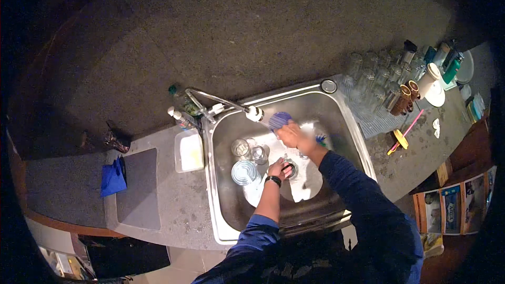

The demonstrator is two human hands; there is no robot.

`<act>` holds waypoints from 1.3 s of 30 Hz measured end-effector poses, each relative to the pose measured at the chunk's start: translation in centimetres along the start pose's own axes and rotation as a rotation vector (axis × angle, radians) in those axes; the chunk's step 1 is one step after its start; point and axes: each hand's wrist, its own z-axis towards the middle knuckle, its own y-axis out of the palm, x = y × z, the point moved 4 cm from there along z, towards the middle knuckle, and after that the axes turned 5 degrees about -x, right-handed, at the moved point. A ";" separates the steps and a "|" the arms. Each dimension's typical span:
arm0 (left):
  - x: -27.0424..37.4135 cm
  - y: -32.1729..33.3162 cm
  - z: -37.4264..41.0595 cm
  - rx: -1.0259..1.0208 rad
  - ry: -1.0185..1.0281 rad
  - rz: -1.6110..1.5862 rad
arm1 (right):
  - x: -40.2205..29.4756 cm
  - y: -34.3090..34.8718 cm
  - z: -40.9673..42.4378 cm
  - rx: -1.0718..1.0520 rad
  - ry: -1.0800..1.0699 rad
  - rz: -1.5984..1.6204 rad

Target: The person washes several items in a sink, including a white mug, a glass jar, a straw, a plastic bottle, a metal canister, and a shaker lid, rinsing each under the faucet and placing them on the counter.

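Note:
Over the steel sink (347, 157), my right hand (291, 134) grips a round purple item (281, 120), close to the white spray head (255, 113) of the faucet. Motion blur hides what kind of item it is. Lower in the basin, my left hand (279, 169) has its fingers around a clear glass vessel (292, 171). Left of that hand stand glasses (240, 148) and a pale blue ribbed round piece (244, 172). A blue bristly thing (320, 139) shows partly behind my right wrist.
Many glasses (371, 75) and brown mugs (402, 100) stand on a grey drying mat (367, 120) at right. A pink-and-yellow utensil (402, 139) lies nearer. A plastic tub (189, 152), a pump bottle (179, 116) and a blue cloth (113, 177) are at left.

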 end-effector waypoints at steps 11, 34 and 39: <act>6.6 7.4 -12.1 0.316 0.906 1.586 | 7.9 2.9 -3.8 -0.152 0.213 1.154; 9.2 14.9 -25.1 0.170 1.465 1.781 | -4.6 1.6 -16.4 -0.081 0.047 0.990; 9.8 16.2 -23.4 0.144 1.325 1.660 | -2.8 1.3 -14.6 0.071 0.195 1.038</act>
